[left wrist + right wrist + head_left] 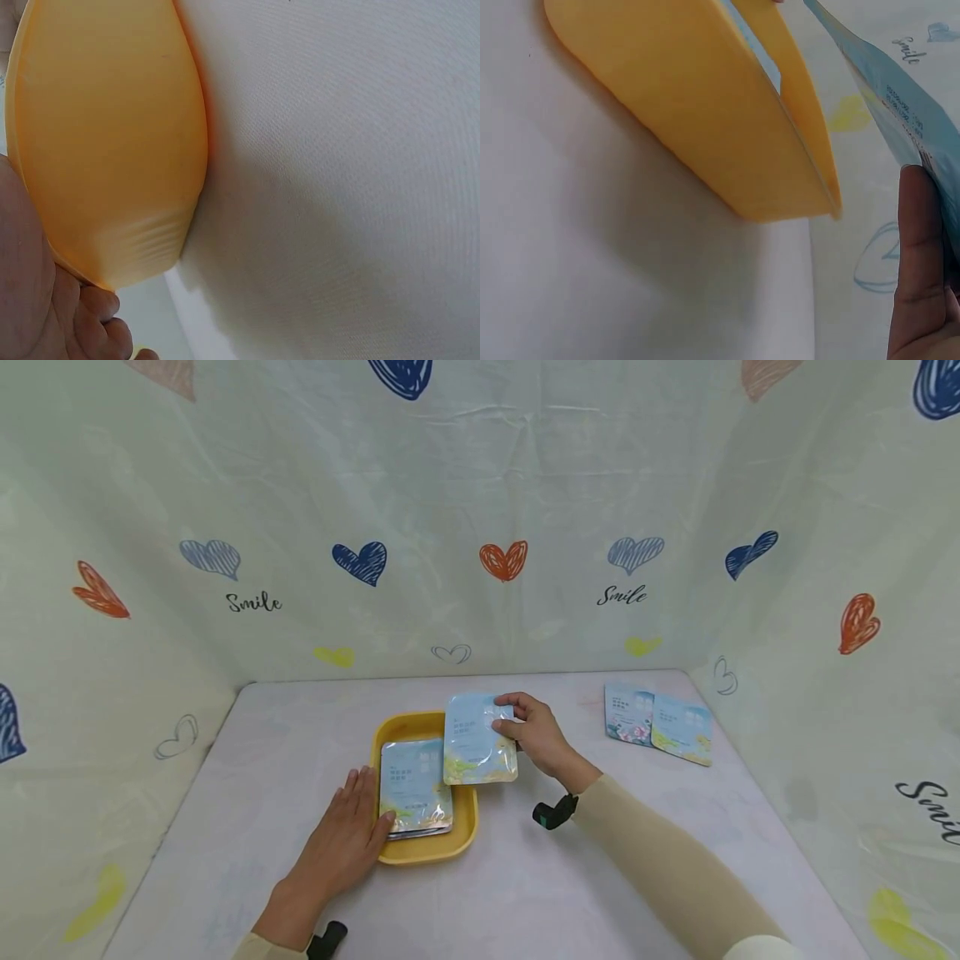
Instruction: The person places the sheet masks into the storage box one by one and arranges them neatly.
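Note:
My right hand (542, 737) pinches a flat, light-blue sachet (476, 739) by its right edge, thumb on the printed front. This sachet is held over the upper right of a yellow tray (465, 827), overlapping its rim in the head view. More sachets like it lie stacked inside the tray, the top sachet (414, 781) face up. Along the tray's left side rests my left hand (341, 835), fingers stretched out and thumb reaching over the rim to the stack's edge. The right wrist view shows a finger (921, 247) behind the held sachet (900, 97).
Two sachets lie overlapping at the table's back right, one floral sachet (628, 714) partly under a blue-and-yellow sachet (682, 729). A white cloth covers the table (570, 893). A curtain (420, 468) printed with hearts hangs behind and at both sides.

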`<act>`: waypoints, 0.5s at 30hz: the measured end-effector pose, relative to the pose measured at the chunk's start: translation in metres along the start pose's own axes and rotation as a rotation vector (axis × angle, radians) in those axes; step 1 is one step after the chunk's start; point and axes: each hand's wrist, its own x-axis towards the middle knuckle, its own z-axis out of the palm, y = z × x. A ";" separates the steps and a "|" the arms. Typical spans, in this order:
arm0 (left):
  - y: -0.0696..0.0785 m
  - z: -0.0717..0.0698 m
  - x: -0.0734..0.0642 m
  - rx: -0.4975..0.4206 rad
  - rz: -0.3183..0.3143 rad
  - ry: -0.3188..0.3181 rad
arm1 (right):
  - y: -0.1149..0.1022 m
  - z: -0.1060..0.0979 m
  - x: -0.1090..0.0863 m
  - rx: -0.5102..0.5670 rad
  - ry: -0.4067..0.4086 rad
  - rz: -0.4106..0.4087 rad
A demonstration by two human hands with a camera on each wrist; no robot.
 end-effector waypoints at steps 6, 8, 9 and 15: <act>0.001 0.000 0.000 0.002 0.010 0.013 | -0.002 0.027 0.000 -0.004 -0.044 -0.020; 0.001 0.000 -0.001 0.004 0.012 0.011 | -0.002 0.037 0.000 -0.015 -0.059 -0.027; 0.001 0.000 -0.001 0.005 0.015 0.013 | -0.003 0.042 -0.001 -0.024 -0.066 -0.028; 0.002 -0.003 -0.001 0.019 0.033 0.017 | -0.004 0.069 -0.002 -0.178 -0.066 -0.039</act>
